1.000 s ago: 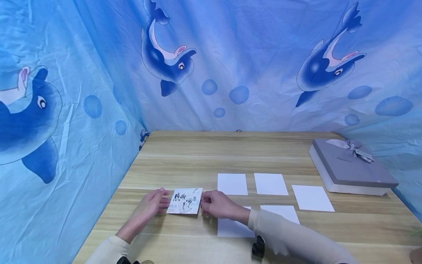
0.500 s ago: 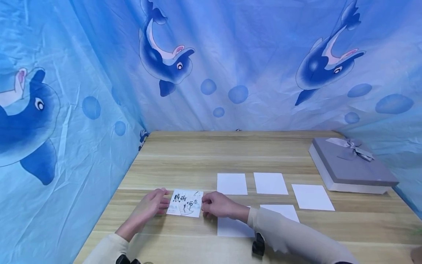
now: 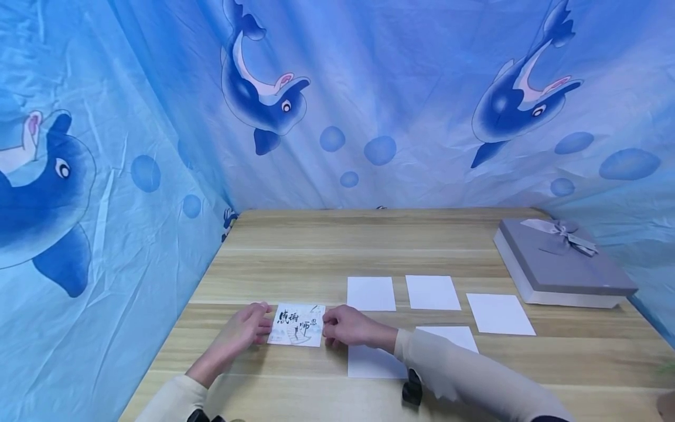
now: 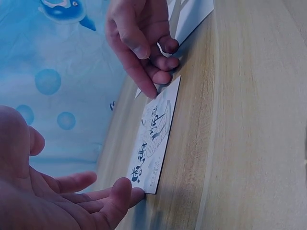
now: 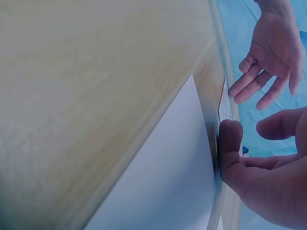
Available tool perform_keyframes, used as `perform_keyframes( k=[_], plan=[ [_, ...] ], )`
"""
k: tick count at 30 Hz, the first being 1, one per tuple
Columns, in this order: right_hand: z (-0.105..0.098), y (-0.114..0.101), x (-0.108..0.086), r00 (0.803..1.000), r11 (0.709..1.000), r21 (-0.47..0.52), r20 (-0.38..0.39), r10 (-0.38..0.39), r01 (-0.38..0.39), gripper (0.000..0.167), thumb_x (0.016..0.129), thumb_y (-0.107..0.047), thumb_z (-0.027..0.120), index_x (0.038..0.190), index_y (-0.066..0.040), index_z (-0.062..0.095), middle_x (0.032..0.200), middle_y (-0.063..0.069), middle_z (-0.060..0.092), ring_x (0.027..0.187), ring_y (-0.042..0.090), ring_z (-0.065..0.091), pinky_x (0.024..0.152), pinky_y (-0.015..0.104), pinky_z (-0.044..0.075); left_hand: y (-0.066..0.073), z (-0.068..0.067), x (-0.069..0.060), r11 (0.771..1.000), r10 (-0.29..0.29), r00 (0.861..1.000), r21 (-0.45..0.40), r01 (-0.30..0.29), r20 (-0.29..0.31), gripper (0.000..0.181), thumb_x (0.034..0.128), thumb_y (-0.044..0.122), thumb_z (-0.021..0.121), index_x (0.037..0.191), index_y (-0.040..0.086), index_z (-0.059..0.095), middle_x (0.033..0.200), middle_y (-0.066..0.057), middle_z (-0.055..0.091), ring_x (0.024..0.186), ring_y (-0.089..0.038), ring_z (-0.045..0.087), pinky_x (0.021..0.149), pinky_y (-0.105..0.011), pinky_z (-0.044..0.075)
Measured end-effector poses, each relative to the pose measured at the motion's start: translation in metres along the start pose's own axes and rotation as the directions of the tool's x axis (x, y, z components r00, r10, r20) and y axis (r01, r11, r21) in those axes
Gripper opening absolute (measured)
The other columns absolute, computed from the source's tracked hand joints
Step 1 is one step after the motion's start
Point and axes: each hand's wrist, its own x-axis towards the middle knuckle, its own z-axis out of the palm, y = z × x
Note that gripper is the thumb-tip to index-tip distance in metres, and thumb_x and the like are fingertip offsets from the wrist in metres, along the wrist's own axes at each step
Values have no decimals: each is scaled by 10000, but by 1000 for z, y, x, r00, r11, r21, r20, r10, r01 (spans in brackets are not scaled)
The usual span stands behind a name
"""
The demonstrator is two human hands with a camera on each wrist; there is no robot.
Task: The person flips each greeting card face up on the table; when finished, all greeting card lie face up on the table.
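Observation:
A square printed card (image 3: pixel 297 324) with black brush characters and a small boat drawing lies face up on the wooden table, between two hands. At its left edge the left hand (image 3: pixel 245 329) rests with fingers extended, fingertips touching or very close to the card. The right hand (image 3: pixel 349 326) is at the opposite edge, its fingers loosely bent; in the left wrist view one fingertip meets the card (image 4: pixel 154 139) while the thumb stays apart. Under the right wrist, a blank white card (image 3: pixel 371 364) is partly covered. Another blank card (image 3: pixel 448 338) is partly hidden by the right sleeve.
Three more blank white cards (image 3: pixel 371 293) (image 3: pixel 433 292) (image 3: pixel 501 314) lie behind the right arm. A grey-lidded gift box (image 3: pixel 564 264) with a ribbon bow stands at the table's right. Blue dolphin-print cloth (image 3: pixel 422 105) hangs behind and to the left.
The printed card's right side, tilted a second ago, has come down flat, and the card sits squarer between the hands. Both hands have hardly moved.

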Motion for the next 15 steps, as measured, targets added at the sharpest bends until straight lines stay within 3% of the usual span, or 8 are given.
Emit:
perform_keyframes(
  k=[8, 15],
  plan=[
    [1, 0, 1, 1000, 999, -32, 3, 10, -10, 71, 846, 18, 535, 843, -7, 602, 721, 83, 662, 615, 179, 628, 544, 274, 521, -2, -1, -2, 1000, 1, 1000, 11, -1, 1, 521, 1056, 358, 343, 1318, -67, 493, 1151, -252, 648, 1040, -354, 658, 791, -407, 580],
    [-2, -1, 1, 1000, 999, -52, 16, -8, 9, 118, 844, 11, 526, 740, -43, 541, 704, 90, 652, 612, 176, 619, 544, 280, 534, -1, -4, -3, 999, 10, 1000, 37, -11, 14, 517, 1059, 337, 333, 1351, -73, 452, 1120, -249, 658, 1021, -357, 663, 761, -407, 577]
  ],
)
